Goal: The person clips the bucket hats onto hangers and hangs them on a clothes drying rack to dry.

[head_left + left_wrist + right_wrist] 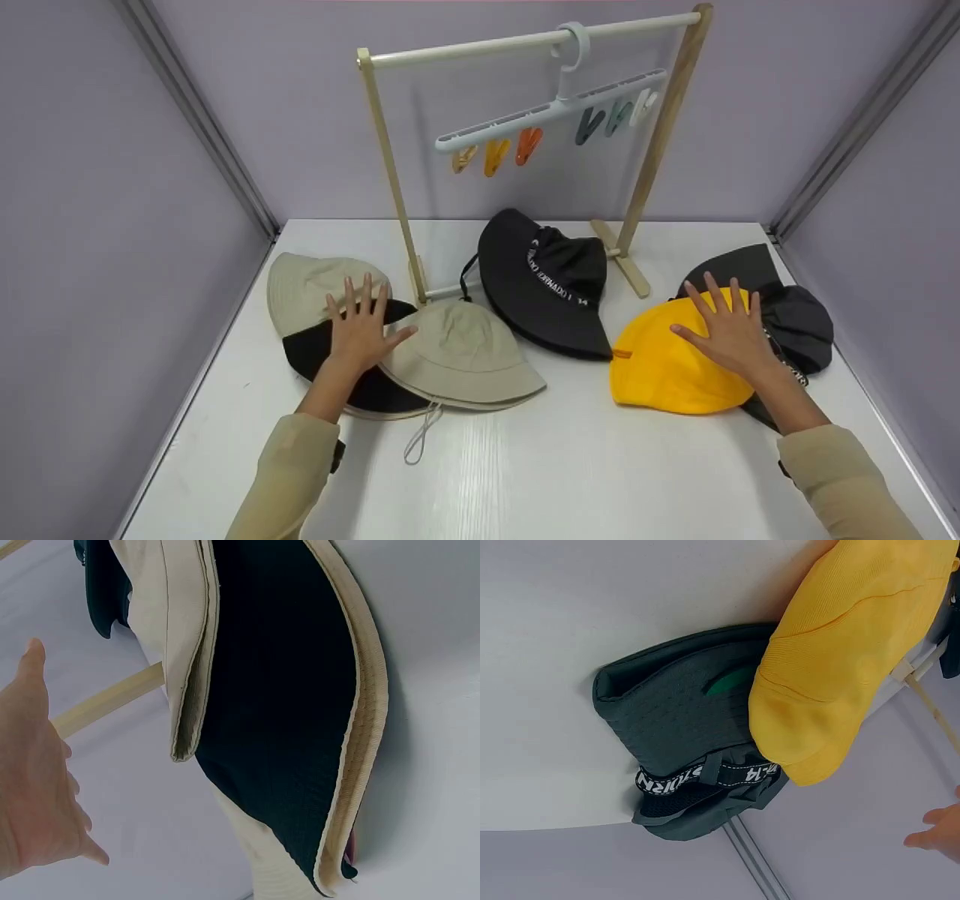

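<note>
My left hand [360,334], fingers spread, is over a black hat with a beige edge [386,394]; the left wrist view shows it apart from the fabric. A beige hat [300,289] lies behind that one, and a beige bucket hat [461,352] with a cord overlaps its right side. My right hand [731,337], also spread, hovers above a yellow cap [652,367] and holds nothing. Partly beneath the cap is a dark hat [682,712] with a lettered band. Between the hands, farther back, lies a black wide-brimmed hat [547,292] with white lettering.
A wooden rack [652,142] stands at the back of the white table [525,472]. From its bar hangs a pale blue hanger [555,112] with several coloured clips, among them an orange clip [529,146]. Pale walls [315,112] enclose the back and sides.
</note>
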`<state>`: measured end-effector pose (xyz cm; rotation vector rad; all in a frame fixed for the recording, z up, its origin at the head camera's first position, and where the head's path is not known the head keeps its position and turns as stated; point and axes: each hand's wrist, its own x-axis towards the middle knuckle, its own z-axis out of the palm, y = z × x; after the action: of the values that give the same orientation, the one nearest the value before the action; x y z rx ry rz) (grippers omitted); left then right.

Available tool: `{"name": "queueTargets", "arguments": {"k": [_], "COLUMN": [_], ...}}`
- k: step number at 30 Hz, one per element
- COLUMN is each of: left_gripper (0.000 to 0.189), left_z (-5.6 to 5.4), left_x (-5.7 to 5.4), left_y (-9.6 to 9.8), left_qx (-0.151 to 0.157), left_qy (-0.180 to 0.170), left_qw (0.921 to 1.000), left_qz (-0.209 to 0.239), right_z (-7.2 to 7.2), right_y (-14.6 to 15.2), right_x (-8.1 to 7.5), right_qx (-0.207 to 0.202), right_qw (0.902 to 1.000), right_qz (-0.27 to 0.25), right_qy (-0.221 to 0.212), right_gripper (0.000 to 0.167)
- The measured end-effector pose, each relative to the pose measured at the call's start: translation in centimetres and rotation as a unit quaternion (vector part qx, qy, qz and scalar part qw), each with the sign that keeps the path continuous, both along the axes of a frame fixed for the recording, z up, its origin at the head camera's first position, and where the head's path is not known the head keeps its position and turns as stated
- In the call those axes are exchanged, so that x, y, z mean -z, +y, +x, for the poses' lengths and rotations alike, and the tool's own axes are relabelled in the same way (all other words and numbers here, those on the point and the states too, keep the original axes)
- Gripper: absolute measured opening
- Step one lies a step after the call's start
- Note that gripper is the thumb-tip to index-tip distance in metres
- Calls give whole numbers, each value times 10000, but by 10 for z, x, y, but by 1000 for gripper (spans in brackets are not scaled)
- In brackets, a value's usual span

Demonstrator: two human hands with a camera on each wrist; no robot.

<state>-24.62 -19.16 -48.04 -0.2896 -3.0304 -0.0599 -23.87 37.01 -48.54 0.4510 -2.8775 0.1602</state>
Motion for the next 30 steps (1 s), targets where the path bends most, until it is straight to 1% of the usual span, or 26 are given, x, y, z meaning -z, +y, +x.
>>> {"name": "queueTargets", "arguments": {"k": [3, 5, 7, 9, 11, 12, 13, 15, 16, 17, 18, 20, 22, 23, 24, 25, 26, 27, 28, 29, 30], "left_gripper": [91, 89, 86, 84, 82, 81, 81, 80, 79, 77, 74, 67, 61, 58, 57, 55, 54, 54, 53, 53, 53], "left_z": [-2, -4, -6, -9, -12, -14, -15, -20, -22, -26, -29, -36, -44, -47, -50, -52, -54, -56, -57, -58, -58], "left_x": [0, -1, -2, -6, -9, -10, -12, -16, -17, -19, -21, -23, -24, -24, -25, -26, -27, -28, -29, -30, -31], "left_y": [2, 4, 8, 13, 19, 22, 26, 34, 38, 43, 47, 56, 65, 68, 71, 74, 76, 78, 79, 80, 80], "left_qx": [-13, -33, -49, -78, -115, -119, -113, -81, -47, -27, -23, -105, -347, -489, -631, -762, -882, -984, -1049, -1077, -1101], "left_qy": [61, 117, 205, 247, 303, 318, 350, 445, 524, 611, 700, 916, 1094, 1165, 1208, 1232, 1235, 1216, 1194, 1167, 1133], "left_qw": [9999, 9991, 9960, 9876, 9732, 9635, 9512, 9217, 9050, 8866, 8670, 8236, 7783, 7571, 7380, 7225, 7116, 7046, 7018, 7011, 7033], "left_qz": [79, 401, 866, 1549, 2276, 2655, 3065, 3853, 4221, 4585, 4933, 5596, 6174, 6410, 6610, 6760, 6860, 6921, 6944, 6952, 6931], "right_z": [-1, -2, -6, -12, -20, -24, -29, -41, -48, -54, -61, -76, -91, -98, -104, -111, -117, -122, -126, -131, -134], "right_y": [0, -1, -3, -7, -12, -15, -18, -24, -27, -30, -33, -38, -43, -45, -46, -48, -50, -51, -52, -53, -54], "right_x": [0, -1, -4, -7, -12, -15, -18, -26, -30, -34, -39, -47, -55, -59, -63, -67, -71, -75, -78, -81, -84], "right_qx": [21, 40, 79, 121, 154, 171, 178, 165, 175, 192, 229, 301, 435, 491, 545, 588, 648, 717, 771, 833, 866], "right_qw": [10000, 9999, 9997, 9982, 9943, 9905, 9851, 9714, 9632, 9537, 9436, 9247, 9068, 8984, 8911, 8839, 8771, 8708, 8641, 8573, 8487], "right_qz": [-31, -96, -221, -525, -940, -1207, -1513, -2112, -2403, -2706, -2996, -3498, -3897, -4062, -4193, -4314, -4410, -4489, -4568, -4645, -4763], "right_qy": [-39, -67, -121, -260, -483, -633, -798, -1074, -1193, -1296, -1388, -1471, -1548, -1596, -1648, -1709, -1788, -1875, -1968, -2056, -2129], "right_gripper": [81, 80, 80, 80, 81, 81, 82, 82, 82, 82, 82, 82, 82, 82, 81, 81, 81, 81, 81, 82, 82]}}
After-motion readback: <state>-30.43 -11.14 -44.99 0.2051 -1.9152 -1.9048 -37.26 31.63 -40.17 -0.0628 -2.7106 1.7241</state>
